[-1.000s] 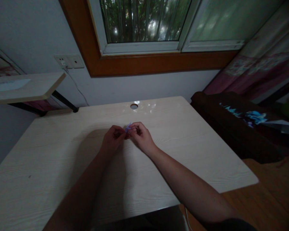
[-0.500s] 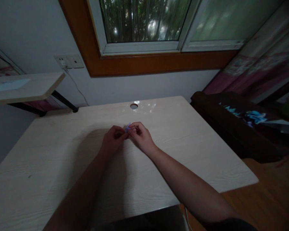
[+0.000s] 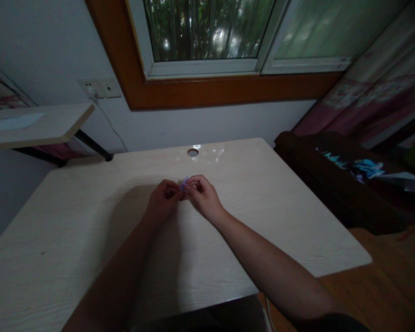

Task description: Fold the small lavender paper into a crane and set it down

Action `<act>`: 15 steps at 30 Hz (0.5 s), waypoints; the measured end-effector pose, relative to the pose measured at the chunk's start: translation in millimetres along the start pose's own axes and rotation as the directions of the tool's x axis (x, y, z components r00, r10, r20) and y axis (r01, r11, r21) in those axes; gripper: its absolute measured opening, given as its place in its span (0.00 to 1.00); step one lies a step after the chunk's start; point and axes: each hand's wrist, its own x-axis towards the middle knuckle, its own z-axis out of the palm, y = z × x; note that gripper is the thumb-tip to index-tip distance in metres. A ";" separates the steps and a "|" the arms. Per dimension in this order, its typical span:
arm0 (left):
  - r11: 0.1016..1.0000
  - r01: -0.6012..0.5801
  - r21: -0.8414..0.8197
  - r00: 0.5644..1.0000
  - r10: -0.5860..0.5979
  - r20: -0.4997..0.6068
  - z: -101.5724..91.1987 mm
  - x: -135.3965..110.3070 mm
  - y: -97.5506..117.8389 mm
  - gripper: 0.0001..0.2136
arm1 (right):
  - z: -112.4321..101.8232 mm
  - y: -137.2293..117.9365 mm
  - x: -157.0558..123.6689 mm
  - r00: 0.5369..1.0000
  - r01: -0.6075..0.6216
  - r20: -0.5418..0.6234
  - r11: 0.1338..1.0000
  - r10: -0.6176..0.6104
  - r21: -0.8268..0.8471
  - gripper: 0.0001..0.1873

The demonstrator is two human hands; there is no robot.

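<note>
Between my fingertips is a small, thin purple piece point(image 3: 184, 184), perhaps folded paper; its exact kind is too small to tell. My left hand point(image 3: 162, 199) pinches it from the left with thumb and fingers. From the right, my right hand point(image 3: 204, 196) grips it too, its fingers curled and thumb pressed in. Most of the piece is hidden by the fingers, and only a pale pointed tip shows above them. Both hands are close together over the middle of the pale wooden desk point(image 3: 263, 203).
A round cable hole point(image 3: 192, 152) lies near the desk's back edge. At the left a raised shelf point(image 3: 55, 129) stands on black legs. Dark brown furniture point(image 3: 307, 180) with crumpled blue items point(image 3: 368, 168) sits beyond the right edge. A window point(image 3: 207, 32) is behind.
</note>
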 end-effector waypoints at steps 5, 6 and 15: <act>1.000 0.004 -0.026 1.000 -0.004 0.008 0.3 -0.1 0.0 0.16 | 0.2 0.8 0.6 1.000 -0.026 -0.007 1.000 0.026 0.008 0.12; 0.999 0.007 -0.034 1.000 -0.007 0.010 0.5 -0.3 0.6 0.16 | 0.4 0.4 0.8 1.000 -0.029 -0.007 1.000 0.029 0.010 0.12; 0.998 0.023 -0.052 1.000 -0.023 0.011 1.5 0.1 1.8 0.16 | 0.6 -1.5 1.7 0.999 -0.035 -0.036 0.999 0.035 -0.005 0.11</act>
